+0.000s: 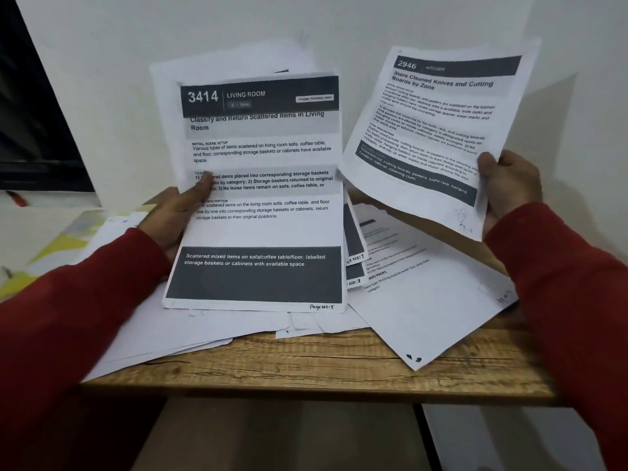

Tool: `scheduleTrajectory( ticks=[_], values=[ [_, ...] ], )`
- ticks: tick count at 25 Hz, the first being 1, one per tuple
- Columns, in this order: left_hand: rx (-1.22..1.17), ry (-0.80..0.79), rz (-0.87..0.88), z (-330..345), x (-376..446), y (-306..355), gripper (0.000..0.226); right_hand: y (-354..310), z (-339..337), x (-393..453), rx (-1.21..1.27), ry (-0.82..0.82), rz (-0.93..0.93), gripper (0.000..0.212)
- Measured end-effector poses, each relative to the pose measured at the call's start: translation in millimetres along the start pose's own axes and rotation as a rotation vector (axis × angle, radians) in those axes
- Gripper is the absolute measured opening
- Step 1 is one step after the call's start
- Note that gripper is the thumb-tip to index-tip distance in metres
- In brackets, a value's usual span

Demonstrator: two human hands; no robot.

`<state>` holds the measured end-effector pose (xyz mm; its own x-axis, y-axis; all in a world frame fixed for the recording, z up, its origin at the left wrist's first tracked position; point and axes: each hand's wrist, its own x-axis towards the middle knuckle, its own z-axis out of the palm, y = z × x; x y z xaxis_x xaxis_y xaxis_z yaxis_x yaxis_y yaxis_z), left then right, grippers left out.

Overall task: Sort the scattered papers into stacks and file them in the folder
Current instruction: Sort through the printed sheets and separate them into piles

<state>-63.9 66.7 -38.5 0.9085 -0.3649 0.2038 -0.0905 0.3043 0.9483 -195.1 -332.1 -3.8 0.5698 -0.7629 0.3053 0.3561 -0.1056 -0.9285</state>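
My left hand (175,210) grips a stack of printed sheets (261,219) held upright above the table; the front page reads "3414 Living Room" and is marked page 5, with pages 7 and 3 peeking out behind on the right. My right hand (506,185) holds a single sheet (431,130) headed "2946 Kitchen", tilted to the right and raised beside the stack. More loose papers (424,300) lie scattered flat on the wooden table (323,365) under both hands. Both arms wear red sleeves.
A yellow-green and white folder-like item (51,246) lies at the left beyond the table edge. A dark screen (30,113) stands at the far left. A white wall rises right behind the table. The table's front edge is close to me.
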Motion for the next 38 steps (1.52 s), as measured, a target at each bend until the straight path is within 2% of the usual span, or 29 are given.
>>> scheduleTrajectory(
  ticks=[3, 6, 12, 15, 20, 23, 29, 32, 38],
  values=[
    [-0.092, -0.059, -0.072, -0.9, -2.0, 3.0, 0.045, 4.2, -4.9, 6.3, -0.087, 0.077, -0.004, 0.014],
    [-0.119, -0.022, -0.058, -2.7, -0.5, 4.9, 0.037, 5.8, -5.2, 7.1, -0.188, 0.105, -0.038, 0.021],
    [-0.202, -0.042, -0.065, 3.5, -8.1, 7.1, 0.043, 13.9, 10.9, -4.2, -0.233, -0.047, -0.08, 0.016],
    [-0.218, -0.063, -0.086, 3.3, -9.6, 7.7, 0.045, 9.4, 13.8, -5.7, -0.172, -0.027, -0.092, 0.016],
    [-0.141, -0.09, -0.123, -0.7, -4.7, 3.9, 0.046, 5.9, 13.7, -7.5, -0.073, -0.028, -0.045, 0.016],
    [-0.021, -0.094, -0.122, -3.7, 2.8, -4.8, 0.039, 4.5, 13.6, -10.3, -0.058, -0.044, -0.043, 0.018],
    [-0.183, 0.095, -0.173, -15.9, 14.3, -3.6, 0.037, 5.1, 12.7, -11.6, -0.106, -0.027, -0.06, 0.017],
    [-0.225, 0.098, -0.179, -19.5, 14.4, 0.5, 0.047, 5.7, 12.9, -11.0, -0.118, -0.02, -0.077, 0.017],
    [-0.318, 0.099, -0.127, -15.4, 11.7, 4.5, 0.048, 7.8, 11.8, -9.2, -0.115, -0.033, -0.061, 0.016]
  ],
)
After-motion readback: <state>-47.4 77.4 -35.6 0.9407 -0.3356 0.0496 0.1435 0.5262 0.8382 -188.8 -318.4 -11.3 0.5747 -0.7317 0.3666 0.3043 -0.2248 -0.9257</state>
